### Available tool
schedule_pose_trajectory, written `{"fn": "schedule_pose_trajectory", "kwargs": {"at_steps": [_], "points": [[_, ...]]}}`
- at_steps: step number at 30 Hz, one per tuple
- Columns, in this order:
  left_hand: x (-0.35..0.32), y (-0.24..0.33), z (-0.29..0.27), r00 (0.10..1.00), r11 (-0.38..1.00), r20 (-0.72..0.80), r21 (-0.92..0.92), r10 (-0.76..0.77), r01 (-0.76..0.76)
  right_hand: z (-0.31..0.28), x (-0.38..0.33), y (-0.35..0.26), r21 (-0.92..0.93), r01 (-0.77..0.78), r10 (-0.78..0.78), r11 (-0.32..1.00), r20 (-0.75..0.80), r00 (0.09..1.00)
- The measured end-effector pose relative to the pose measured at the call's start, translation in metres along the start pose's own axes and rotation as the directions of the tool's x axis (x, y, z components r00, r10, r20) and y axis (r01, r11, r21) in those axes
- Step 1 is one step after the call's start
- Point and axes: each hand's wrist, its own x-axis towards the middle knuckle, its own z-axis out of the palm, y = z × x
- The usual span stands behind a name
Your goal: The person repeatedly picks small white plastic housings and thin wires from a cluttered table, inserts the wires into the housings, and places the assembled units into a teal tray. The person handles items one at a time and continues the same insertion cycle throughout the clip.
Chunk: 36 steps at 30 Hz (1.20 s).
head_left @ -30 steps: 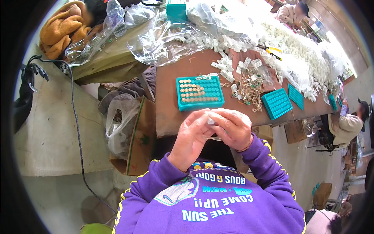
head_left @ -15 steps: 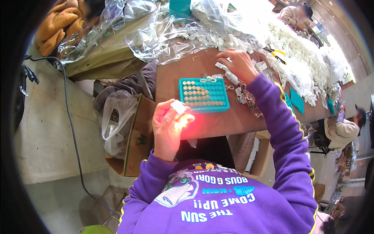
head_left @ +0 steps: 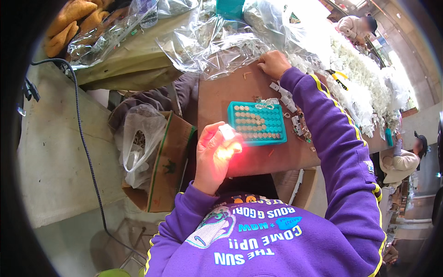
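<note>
left hand [head_left: 210, 159]: grip clasped round small white rectangular piece [head_left: 226, 131], near front left of teal rectangular tray [head_left: 265, 141]; bright red glow [head_left: 226, 151] just below piece. right hand [head_left: 275, 63]: far side of brown desk [head_left: 217, 99], beside crinkled clear plastic sheeting [head_left: 207, 55]; cannot tell whether grip holds anything. pale gold round discs [head_left: 250, 122] in rows in tray; white looped cord [head_left: 267, 104] at its far edge.

Left hand [head_left: 212, 156] held in a pinch, right arm [head_left: 336, 127] stretched forward.
The left forearm [head_left: 188, 207] is angled before the torso, with the fingers curled toward the thumb and bathed in red light. The right arm is extended ahead and inward; at its end the right hand [head_left: 275, 63] is held back upward, fingers bent, their tips poorly seen.
</note>
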Motion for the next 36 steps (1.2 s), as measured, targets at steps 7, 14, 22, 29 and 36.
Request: {"fn": "schedule_pose_trajectory", "kwargs": {"at_steps": [7,14,22,29,36], "points": [[-0.001,0.001,-0.001,1.0,1.0,0.011,-0.016,-0.019,0.019,-0.001,0.01,-0.029,-0.159,0.004,-0.005,0.987,-0.008,1.0],[-0.002,0.001,-0.003,1.0,1.0,0.021,-0.018,-0.022,0.023,0.001,0.005,-0.02,-0.085,-0.039,0.039,0.996,0.004,0.999],[-0.002,0.0,-0.002,0.999,1.0,0.034,-0.005,-0.018,0.018,0.002,0.001,-0.009,0.062,-0.012,0.016,0.998,-0.062,0.998],[-0.003,0.001,-0.003,0.999,1.0,0.033,0.01,-0.027,0.027,0.012,0.008,-0.015,-0.08,0.028,-0.036,0.996,-0.108,0.994],[-0.003,0.0,-0.005,0.999,1.0,0.039,-0.004,-0.021,0.021,0.02,0.007,-0.003,0.005,0.018,-0.017,1.0,-0.137,0.99]]}}
